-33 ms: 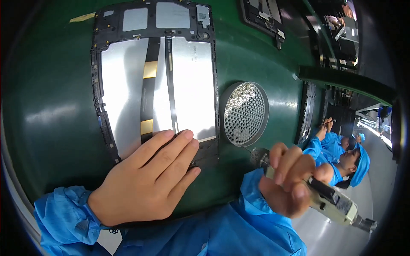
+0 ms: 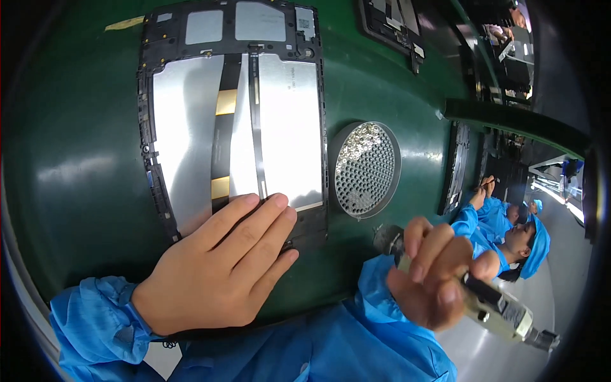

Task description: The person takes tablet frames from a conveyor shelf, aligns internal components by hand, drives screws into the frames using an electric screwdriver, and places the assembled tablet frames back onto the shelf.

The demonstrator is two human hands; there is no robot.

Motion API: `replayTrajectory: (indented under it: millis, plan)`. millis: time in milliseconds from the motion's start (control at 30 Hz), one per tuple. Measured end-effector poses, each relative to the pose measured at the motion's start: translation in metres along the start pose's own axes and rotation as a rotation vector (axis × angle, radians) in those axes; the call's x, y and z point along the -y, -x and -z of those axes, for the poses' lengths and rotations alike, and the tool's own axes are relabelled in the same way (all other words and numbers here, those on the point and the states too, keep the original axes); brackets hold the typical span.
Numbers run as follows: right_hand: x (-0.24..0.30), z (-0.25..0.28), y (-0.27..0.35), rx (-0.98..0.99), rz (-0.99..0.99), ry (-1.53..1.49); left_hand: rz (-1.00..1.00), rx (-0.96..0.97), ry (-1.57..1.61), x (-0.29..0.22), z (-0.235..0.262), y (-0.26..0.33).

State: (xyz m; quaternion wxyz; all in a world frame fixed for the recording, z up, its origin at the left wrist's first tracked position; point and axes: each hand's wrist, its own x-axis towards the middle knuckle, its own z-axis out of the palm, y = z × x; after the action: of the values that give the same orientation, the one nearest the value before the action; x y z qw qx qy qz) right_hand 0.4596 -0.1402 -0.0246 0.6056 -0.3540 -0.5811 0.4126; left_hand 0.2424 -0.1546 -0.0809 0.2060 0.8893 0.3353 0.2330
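Note:
My left hand point(image 2: 219, 264) lies flat, palm down, over the lower edge of an opened tablet point(image 2: 289, 140), fingers stretched. The tablet has a black frame, a silver back plate and a black ribbon cable point(image 2: 220, 143) with gold patches running down its middle. My right hand point(image 2: 436, 274) is wrapped round an electric screwdriver point(image 2: 499, 310) with a pale body. Its dark front end points up and left, beside the lower right rim of a round grey dish point(image 2: 396, 184). A plate full of small holes point(image 2: 363, 172) sits inside the dish. The screwdriver's tip is blurred.
Another opened device point(image 2: 394, 28) lies at the far right of the green work surface point(image 2: 76, 127). A dark frame part point(image 2: 455, 169) stands farther right, near a green rail point(image 2: 515, 124). A co-worker point(image 2: 522, 245) in blue works beyond. A yellow strip point(image 2: 124, 24) lies at the upper left.
The tablet has shifted very slightly to the right under my left hand. The screwdriver's front end has moved a little down and right, away from the dish.

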Motion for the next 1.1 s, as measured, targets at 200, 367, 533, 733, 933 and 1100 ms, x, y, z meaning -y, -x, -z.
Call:
replayTrajectory:
  millis: [200,367,533,733,933,1100]
  plan:
    - [0.0,-0.033,0.006,0.223,-0.053,-0.099,0.027,-0.114,0.042,0.003,-0.003,-0.001]
    - [-0.004,-0.045,0.007,0.32,-0.084,-0.041,0.007,-0.167,0.013,0.004,-0.001,0.004]
    - [-0.008,-0.049,0.006,0.342,-0.089,-0.038,-0.016,-0.178,0.02,0.008,-0.004,0.007]
    - [-0.01,-0.052,0.006,0.317,-0.055,-0.126,-0.046,-0.145,0.043,0.011,0.006,0.007]
    - [-0.012,-0.045,0.006,0.353,-0.056,-0.144,-0.056,-0.112,-0.035,0.01,0.007,0.001]
    - [-0.013,-0.03,0.008,0.317,-0.035,-0.178,-0.102,-0.115,-0.054,0.01,0.001,-0.005]
